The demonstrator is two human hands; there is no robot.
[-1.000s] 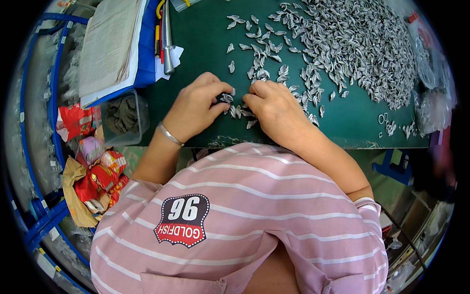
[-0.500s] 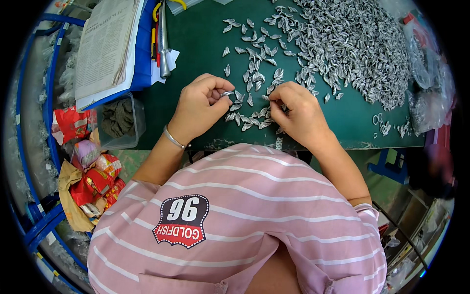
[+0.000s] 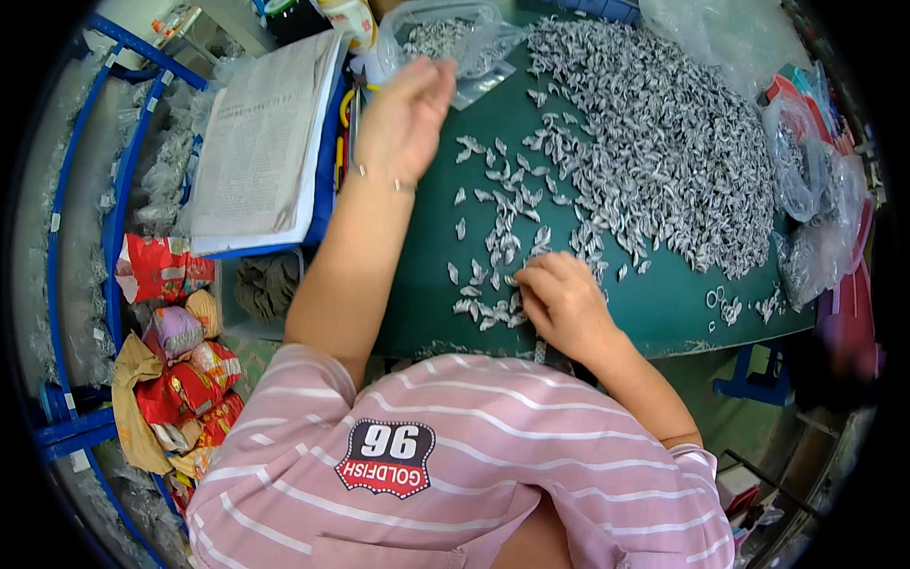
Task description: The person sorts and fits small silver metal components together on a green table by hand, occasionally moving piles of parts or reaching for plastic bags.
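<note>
My left hand [image 3: 408, 119] is raised at the far left of the green table, its fingers stretched out and slightly blurred, with nothing visible in them. It is at the near edge of a clear plastic tub [image 3: 387, 43] holding small silvery pieces. My right hand [image 3: 567, 302] rests low over the table's near edge, thumb and forefinger pinched at a small silver leaf-shaped metal piece [image 3: 512, 281]. Around those fingertips lie several loose leaf-shaped pieces [image 3: 488, 311]. A large heap of the same pieces [image 3: 664, 142] covers the table's far right part.
Left of the table, newspapers [image 3: 256, 142] lie on a blue bin, beside a clear box with a dark cloth [image 3: 265, 286]. Blue racks [image 3: 114, 209] with bagged goods line the left side. Plastic bags [image 3: 806, 171] sit at the right edge, near a few small rings [image 3: 713, 299].
My left hand has left the loose pieces near the right hand and reached far left to the tub. The view has shifted, bringing the tub into sight. The right hand stays by the loose pieces.
</note>
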